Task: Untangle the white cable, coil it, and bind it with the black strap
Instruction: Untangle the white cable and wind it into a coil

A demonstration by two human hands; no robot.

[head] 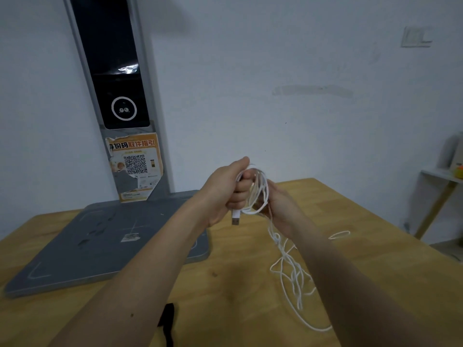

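Above the wooden table [363, 221] I hold the white cable [290, 266] in both hands. My left hand [226, 194] grips several coiled loops, and a USB plug [235, 217] hangs out below its fist. My right hand [281, 205] holds the far side of the loops, its fingers curled round the strands. From there the cable drops in a loose tangle onto the table, with one small loop lying off to the right. The black strap [167, 321] lies on the table near the front edge, partly behind my left forearm.
A grey flat base [100, 244] with an upright post carrying a dark screen [115, 78] and an orange QR poster [136, 166] stands at the table's left back. A white shelf [443, 176] with small items is at the far right.
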